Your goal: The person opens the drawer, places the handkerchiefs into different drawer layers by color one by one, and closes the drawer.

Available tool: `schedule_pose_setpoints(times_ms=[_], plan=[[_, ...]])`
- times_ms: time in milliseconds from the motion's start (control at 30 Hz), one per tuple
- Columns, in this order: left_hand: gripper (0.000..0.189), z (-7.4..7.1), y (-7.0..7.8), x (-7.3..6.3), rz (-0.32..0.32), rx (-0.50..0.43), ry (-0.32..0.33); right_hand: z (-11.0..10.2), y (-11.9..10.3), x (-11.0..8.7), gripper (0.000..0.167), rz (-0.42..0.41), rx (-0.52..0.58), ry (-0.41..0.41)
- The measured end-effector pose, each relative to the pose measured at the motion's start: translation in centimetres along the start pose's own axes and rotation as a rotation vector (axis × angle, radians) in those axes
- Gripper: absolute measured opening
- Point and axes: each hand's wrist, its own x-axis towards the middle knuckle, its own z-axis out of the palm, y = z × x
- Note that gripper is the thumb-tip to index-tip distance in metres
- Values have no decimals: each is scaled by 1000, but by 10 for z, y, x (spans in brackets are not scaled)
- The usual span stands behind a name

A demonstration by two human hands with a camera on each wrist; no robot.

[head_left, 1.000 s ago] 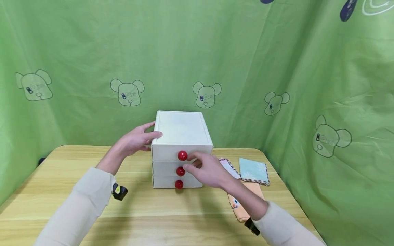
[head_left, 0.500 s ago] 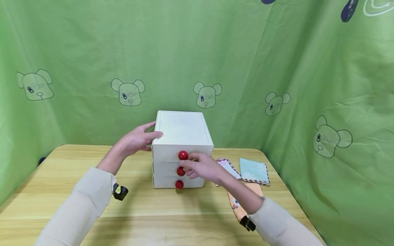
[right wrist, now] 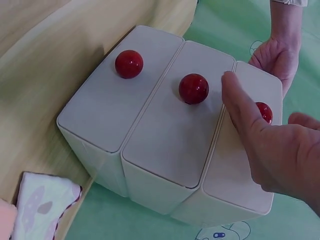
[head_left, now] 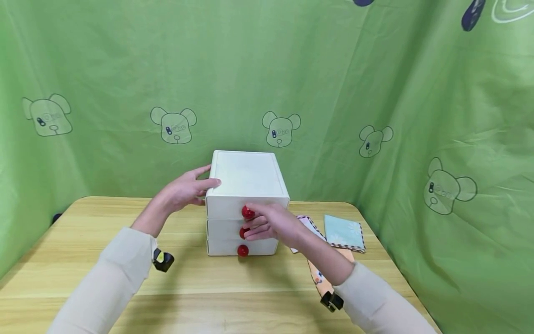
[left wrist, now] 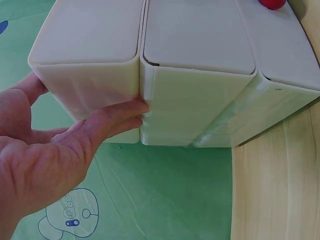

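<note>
A white three-drawer box (head_left: 246,174) stands on the table, all its drawers closed, each with a round red knob. My left hand (head_left: 183,189) rests on its left side; the thumb lies on the top and the fingers stretch along the side wall, as the left wrist view also shows. My right hand (head_left: 277,225) is at the front, fingers mostly extended, by the top knob (head_left: 247,212). It partly covers the middle knob (head_left: 243,233) in the head view. The bottom knob (head_left: 243,250) shows fully. In the right wrist view the top knob (right wrist: 265,113) is partly hidden behind the hand.
Right of the box lie folded cloths: a light blue one (head_left: 344,232), a white one (head_left: 308,227) with a striped edge, and an orange one (head_left: 321,278) partly under my right forearm. A green curtain (head_left: 233,83) surrounds the wooden table (head_left: 200,292).
My right hand has shifted slightly left along the front, and its fingers have straightened out around the top knob. The left hand, box and cloths have stayed put.
</note>
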Motion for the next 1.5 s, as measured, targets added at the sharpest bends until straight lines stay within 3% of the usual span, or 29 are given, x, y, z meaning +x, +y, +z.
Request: schedule_pose_setpoints(times_ms=[333,700,967,1500], plan=[[89,-1,1,0,-10,-2,-12,2,1,3,51,8,154,26],[88,-1,1,1,-13,-22,-23,1,6,6,49,10,148,46],[86,-1,1,1,-5,-31,-4,3,9,8,35,7,169,82],[86,-1,-1,3,7,0,32,3,10,6,36,-11,168,84]])
